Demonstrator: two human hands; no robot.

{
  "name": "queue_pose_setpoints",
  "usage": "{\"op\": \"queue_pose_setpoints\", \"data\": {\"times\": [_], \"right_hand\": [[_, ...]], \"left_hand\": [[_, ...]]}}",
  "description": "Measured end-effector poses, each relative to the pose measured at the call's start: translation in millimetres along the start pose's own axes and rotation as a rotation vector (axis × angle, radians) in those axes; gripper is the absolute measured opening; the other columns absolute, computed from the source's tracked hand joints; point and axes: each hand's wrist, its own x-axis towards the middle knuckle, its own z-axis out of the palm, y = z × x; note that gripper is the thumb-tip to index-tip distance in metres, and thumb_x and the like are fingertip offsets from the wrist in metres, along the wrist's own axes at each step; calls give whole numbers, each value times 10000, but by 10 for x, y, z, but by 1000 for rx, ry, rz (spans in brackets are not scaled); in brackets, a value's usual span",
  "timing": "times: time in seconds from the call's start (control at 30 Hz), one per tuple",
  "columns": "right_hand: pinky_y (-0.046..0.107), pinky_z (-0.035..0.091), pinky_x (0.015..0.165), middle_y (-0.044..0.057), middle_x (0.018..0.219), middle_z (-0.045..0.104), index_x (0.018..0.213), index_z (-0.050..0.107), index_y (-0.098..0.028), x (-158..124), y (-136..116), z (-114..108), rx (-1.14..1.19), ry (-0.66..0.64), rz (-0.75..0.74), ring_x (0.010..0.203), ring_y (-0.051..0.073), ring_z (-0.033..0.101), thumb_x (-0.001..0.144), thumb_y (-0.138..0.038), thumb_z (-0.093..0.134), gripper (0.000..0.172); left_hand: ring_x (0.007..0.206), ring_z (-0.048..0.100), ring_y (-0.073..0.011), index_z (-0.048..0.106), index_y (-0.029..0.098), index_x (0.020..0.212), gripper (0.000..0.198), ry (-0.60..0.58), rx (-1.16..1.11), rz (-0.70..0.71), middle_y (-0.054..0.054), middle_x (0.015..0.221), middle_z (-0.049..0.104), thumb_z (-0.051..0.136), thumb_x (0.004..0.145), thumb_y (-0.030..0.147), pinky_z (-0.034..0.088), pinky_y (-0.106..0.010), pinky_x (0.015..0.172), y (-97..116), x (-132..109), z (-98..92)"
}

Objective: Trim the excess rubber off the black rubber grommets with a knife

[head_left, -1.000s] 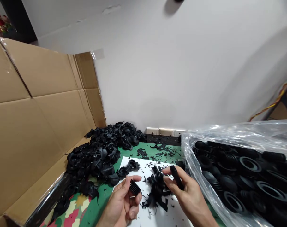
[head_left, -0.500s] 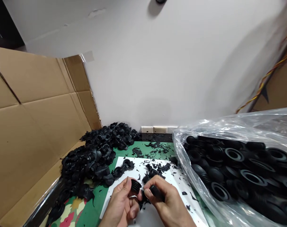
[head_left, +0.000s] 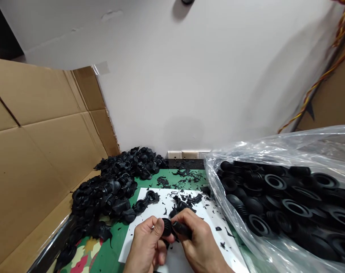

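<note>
Left hand: the left hand [head_left: 146, 242] grips a ribbed black piece [head_left: 167, 226] between thumb and fingers, over the nearer part of the white sheet.
Right hand: the right hand [head_left: 199, 239] has its fingers curled round a dark rod-shaped object [head_left: 182, 229], its tip right by the ribbed piece; whether they touch cannot be told.
Ribbed piece: held above the sheet, well inside its left and right edges, ridges showing.
White sheet: the white sheet [head_left: 232, 258] lies under both hands; a clump of black scraps [head_left: 180, 206] sits just beyond the right hand, with crumbs strewn towards the right edge.
Sheet's far left corner: a black ring-ended part [head_left: 152, 196] rests near it.
Green surface: the green surface [head_left: 112, 256] carries a large heap of black parts [head_left: 115, 197] along its left side; shavings [head_left: 189, 182] litter its far edge.
Surface's right side: a clear plastic bag [head_left: 218, 197], filled with black rubbery-looking parts [head_left: 296, 208], many ringed or ribbed.
Surroundings: cardboard [head_left: 47, 151] stands beyond the left edge, a pale wall [head_left: 189, 76] behind.
</note>
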Motion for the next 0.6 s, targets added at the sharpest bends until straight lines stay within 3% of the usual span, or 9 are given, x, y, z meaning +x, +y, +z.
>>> {"op": "queue_pose_setpoints", "data": {"times": [0.13, 0.27, 0.33, 0.43, 0.5, 0.6], "right_hand": [[245, 417, 533, 27, 691, 555, 675, 514, -200, -29, 38, 23, -127, -17, -81, 577, 149, 561, 741, -84, 416, 166], [250, 372, 476, 24, 686, 525, 661, 450, -217, -11, 26, -2, -267, -28, -120, 522, 155, 514, 689, -124, 438, 98], [255, 370, 483, 24, 667, 533, 653, 437, -221, 42, 2, -77, -274, -42, -35, 530, 166, 515, 642, -133, 443, 89], [281, 376, 517, 13, 585, 527, 615, 426, -227, 150, -22, -245, -226, 22, 216, 544, 190, 504, 638, -209, 437, 32], [288, 364, 522, -2, 550, 496, 592, 422, -230, 206, -32, -344, -154, 71, 351, 543, 191, 480, 681, -317, 430, 124], [281, 339, 520, -24, 548, 431, 583, 404, -230, 234, -62, -415, -75, 72, 419, 546, 175, 432, 711, -446, 402, 251]], "left_hand": [[232, 310, -19, 546, 158, 539, 484, 24, 88, 103, 82, 285, 431, 743, 567, 599, 105, -135, 298, -52, 0, 22], [224, 289, -11, 548, 154, 514, 477, -4, 154, 131, 82, 267, 414, 741, 583, 585, 131, -144, 316, -71, 19, 11], [234, 299, -5, 541, 153, 530, 479, -46, 111, 115, 57, 335, 493, 742, 586, 584, 105, -150, 317, -41, 14, -16], [293, 389, -13, 588, 152, 676, 432, -119, -13, 74, 2, 560, 631, 714, 651, 564, 127, -155, 335, 38, -30, -71], [344, 443, -30, 608, 164, 855, 415, -151, -77, 51, -17, 640, 653, 695, 698, 539, 187, -156, 365, 80, -66, -105], [403, 482, -53, 552, 195, 1001, 441, -140, -153, 22, -29, 678, 667, 706, 716, 494, 265, -161, 414, 95, -92, -143]]}}
